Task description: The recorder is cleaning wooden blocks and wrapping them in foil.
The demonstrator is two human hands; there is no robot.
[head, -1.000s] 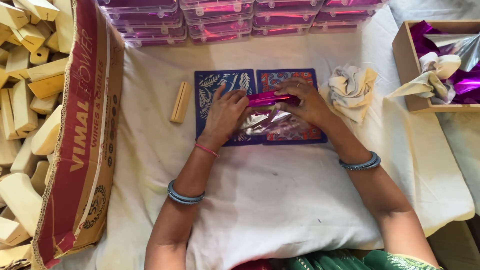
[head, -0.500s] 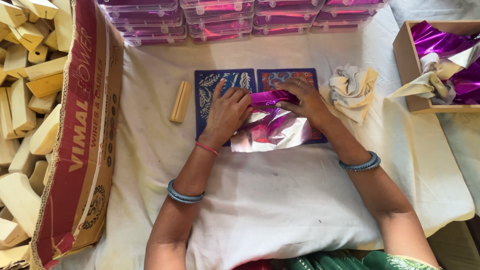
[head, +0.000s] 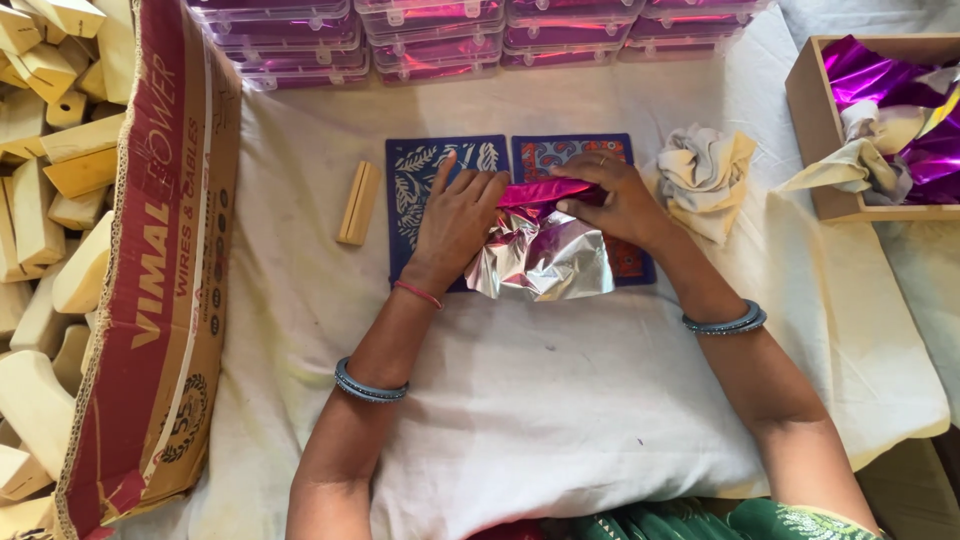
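Since the earlier frame, the foil sheet [head: 545, 255] has crumpled closer under the hands, its silver side bunched and its magenta edge rolled at the far side. Left hand [head: 455, 220] lies flat, fingers spread, pressing the foil's left part onto the blue printed mat [head: 415, 175]. Right hand [head: 610, 195] pinches the magenta roll, probably wrapped around something hidden. A wooden block [head: 359, 203] lies left, a crumpled cloth [head: 705, 175] right.
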